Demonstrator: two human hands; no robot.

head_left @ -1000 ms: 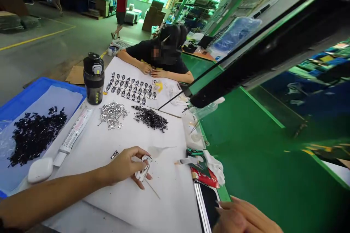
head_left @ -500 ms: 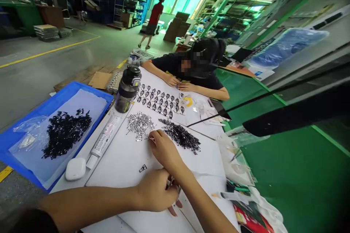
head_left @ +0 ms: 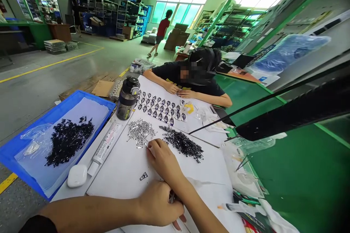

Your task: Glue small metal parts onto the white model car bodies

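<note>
Just beyond the right hand (head_left: 161, 158) lay heaped silver pieces (head_left: 140, 131); whether it pinched one, I couldn't tell. The left hand (head_left: 155, 204) clasped a shiny object (head_left: 172, 197), mostly hidden by the right forearm (head_left: 197, 207). Black parts (head_left: 183, 143) lay to the heap's right; a bottle (head_left: 126, 102) stood beyond.

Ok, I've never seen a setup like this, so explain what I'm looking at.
No robot here: these are a person's own bare hands, seen by a camera worn on the head, looking forward and down. The left hand holds a shiny object, mostly hidden. The right hand reaches to the near edge of a pile of silver parts. Beside that, on the white tabletop, lies a pile of black parts. A co-worker leans over the far end.
</note>
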